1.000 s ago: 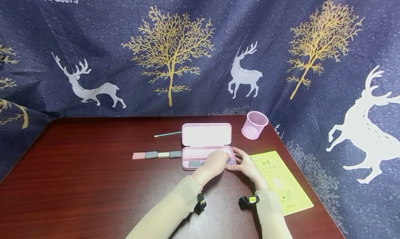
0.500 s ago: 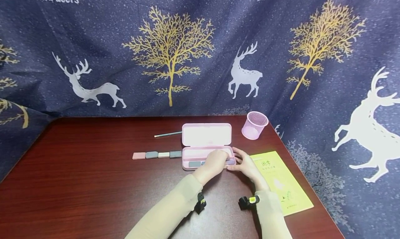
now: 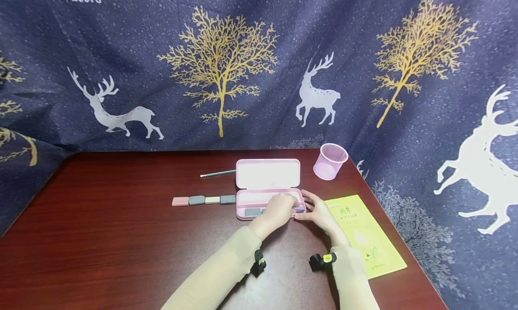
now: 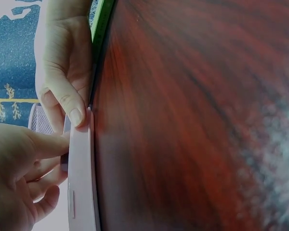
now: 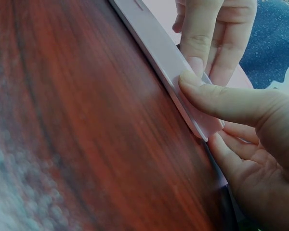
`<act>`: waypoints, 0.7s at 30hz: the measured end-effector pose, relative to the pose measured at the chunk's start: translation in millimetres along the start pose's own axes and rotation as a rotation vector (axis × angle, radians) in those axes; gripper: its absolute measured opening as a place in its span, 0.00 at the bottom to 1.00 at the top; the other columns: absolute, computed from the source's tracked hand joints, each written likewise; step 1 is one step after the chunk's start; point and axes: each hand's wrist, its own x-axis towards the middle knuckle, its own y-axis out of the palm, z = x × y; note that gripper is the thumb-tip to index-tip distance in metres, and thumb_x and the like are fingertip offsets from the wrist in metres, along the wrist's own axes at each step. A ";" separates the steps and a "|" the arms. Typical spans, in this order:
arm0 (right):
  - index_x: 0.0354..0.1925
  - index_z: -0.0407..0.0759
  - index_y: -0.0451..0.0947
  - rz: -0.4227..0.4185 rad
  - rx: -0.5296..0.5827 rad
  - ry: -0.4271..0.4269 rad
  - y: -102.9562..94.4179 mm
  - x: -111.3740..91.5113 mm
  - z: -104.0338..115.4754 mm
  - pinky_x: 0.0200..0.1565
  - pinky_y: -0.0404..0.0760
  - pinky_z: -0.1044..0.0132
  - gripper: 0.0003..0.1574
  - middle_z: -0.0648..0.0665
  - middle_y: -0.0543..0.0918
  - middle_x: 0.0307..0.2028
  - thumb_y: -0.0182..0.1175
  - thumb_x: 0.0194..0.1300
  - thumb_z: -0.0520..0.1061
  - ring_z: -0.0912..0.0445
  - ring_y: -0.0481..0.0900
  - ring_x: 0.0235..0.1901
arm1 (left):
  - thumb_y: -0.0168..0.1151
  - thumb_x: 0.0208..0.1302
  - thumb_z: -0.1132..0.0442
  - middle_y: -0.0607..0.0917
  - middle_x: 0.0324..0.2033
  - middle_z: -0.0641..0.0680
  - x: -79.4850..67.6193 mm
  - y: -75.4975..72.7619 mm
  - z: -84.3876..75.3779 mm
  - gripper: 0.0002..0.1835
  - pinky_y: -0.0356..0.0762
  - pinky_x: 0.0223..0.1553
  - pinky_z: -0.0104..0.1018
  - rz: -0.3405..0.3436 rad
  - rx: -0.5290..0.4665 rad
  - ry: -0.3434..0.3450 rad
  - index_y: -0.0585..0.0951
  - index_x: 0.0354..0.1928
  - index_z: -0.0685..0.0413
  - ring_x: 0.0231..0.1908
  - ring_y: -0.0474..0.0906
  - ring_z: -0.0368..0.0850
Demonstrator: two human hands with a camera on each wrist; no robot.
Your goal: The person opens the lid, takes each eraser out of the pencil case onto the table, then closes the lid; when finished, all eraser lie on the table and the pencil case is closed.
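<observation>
An open pink pencil case [image 3: 270, 197] lies on the table, its lid tipped back. My left hand [image 3: 276, 209] reaches over the front wall into the right end of the case. Its curled fingers pinch a small dark grey block [image 4: 64, 162], mostly hidden by the fingers and wall. With thumb and fingers my right hand [image 3: 319, 213] grips the right end of the case; the thumb presses the front wall in the right wrist view. Another grey block [image 3: 252, 212] lies inside, along the front of the case, with one more partly covered by my left hand.
Left of the case, a row holds a pink block [image 3: 180, 201], grey block [image 3: 197, 200], cream block [image 3: 212, 200] and dark grey block [image 3: 227, 199]. Behind are a thin brush-like stick [image 3: 218, 173] and pink mesh pen cup [image 3: 329, 162]. A yellow book [image 3: 364, 238] lies right.
Both hands stay almost in place at the case. The left fingers shift slightly, and the small block by their tips shows darker and flatter in the right end.
</observation>
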 end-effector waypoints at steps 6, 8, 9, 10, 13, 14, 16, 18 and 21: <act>0.71 0.24 0.50 -0.010 -0.013 0.002 -0.1 -0.7 0.9 0.64 0.70 0.52 0.56 0.21 0.64 0.65 0.70 0.52 0.30 0.31 0.65 0.66 | 0.69 0.58 0.58 0.89 0.33 0.46 -1.2 -3.3 -1.0 0.06 0.82 0.41 0.34 -0.016 -0.044 0.004 0.88 0.37 0.49 0.37 0.86 0.42; 0.71 0.24 0.50 -0.006 -0.011 0.001 0.2 -0.6 0.7 0.64 0.71 0.52 0.56 0.21 0.64 0.65 0.70 0.52 0.30 0.31 0.65 0.66 | 0.69 0.58 0.60 0.88 0.30 0.46 -2.0 -5.0 -0.6 0.04 0.81 0.38 0.34 -0.023 -0.050 0.004 0.87 0.35 0.49 0.35 0.85 0.42; 0.71 0.24 0.50 -0.003 -0.012 0.000 0.3 -0.6 1.0 0.64 0.71 0.52 0.56 0.21 0.64 0.65 0.70 0.52 0.30 0.31 0.65 0.66 | 0.69 0.58 0.60 0.88 0.29 0.46 -2.5 -5.7 -0.2 0.03 0.81 0.37 0.34 -0.032 -0.048 0.008 0.87 0.34 0.50 0.34 0.85 0.42; 0.71 0.24 0.50 -0.003 -0.011 0.000 0.4 -0.5 1.1 0.64 0.70 0.52 0.56 0.21 0.64 0.65 0.70 0.52 0.30 0.31 0.65 0.66 | 0.69 0.58 0.61 0.88 0.29 0.47 -3.0 -6.4 0.3 0.03 0.81 0.36 0.34 -0.042 -0.049 0.012 0.87 0.34 0.50 0.33 0.84 0.43; 0.71 0.23 0.50 -0.002 -0.016 0.000 0.3 -0.4 1.4 0.65 0.70 0.51 0.56 0.21 0.64 0.65 0.70 0.52 0.30 0.31 0.65 0.66 | 0.68 0.59 0.63 0.89 0.32 0.47 -4.5 -9.9 1.7 0.06 0.81 0.39 0.34 -0.050 -0.067 0.018 0.87 0.38 0.50 0.36 0.85 0.43; 0.71 0.23 0.50 -0.002 -0.018 -0.001 0.2 -0.4 1.6 0.65 0.70 0.52 0.56 0.20 0.64 0.65 0.70 0.52 0.30 0.31 0.65 0.66 | 0.67 0.60 0.64 0.89 0.34 0.48 -5.2 -11.3 2.2 0.07 0.82 0.40 0.34 -0.056 -0.070 0.022 0.88 0.40 0.50 0.38 0.85 0.43; 0.71 0.22 0.50 -0.001 -0.018 -0.004 0.1 -0.4 1.7 0.65 0.69 0.51 0.55 0.20 0.64 0.64 0.70 0.52 0.29 0.30 0.65 0.66 | 0.66 0.61 0.64 0.89 0.38 0.48 -6.4 -13.8 3.2 0.09 0.82 0.43 0.34 -0.055 -0.082 0.020 0.87 0.43 0.51 0.41 0.85 0.43; 0.70 0.22 0.50 -0.003 -0.019 -0.005 -0.3 -0.2 1.3 0.65 0.69 0.52 0.55 0.20 0.65 0.64 0.69 0.51 0.28 0.30 0.65 0.66 | 0.66 0.62 0.64 0.89 0.40 0.48 -7.4 -16.1 4.1 0.09 0.82 0.46 0.34 -0.052 -0.093 0.015 0.87 0.44 0.51 0.44 0.85 0.44; 0.70 0.21 0.50 -0.003 -0.017 -0.007 0.2 0.4 0.8 0.65 0.70 0.52 0.55 0.19 0.65 0.64 0.69 0.51 0.28 0.30 0.65 0.65 | 0.66 0.62 0.64 0.89 0.42 0.49 -9.9 -19.7 6.6 0.09 0.81 0.48 0.35 -0.049 -0.117 0.013 0.87 0.44 0.51 0.46 0.84 0.44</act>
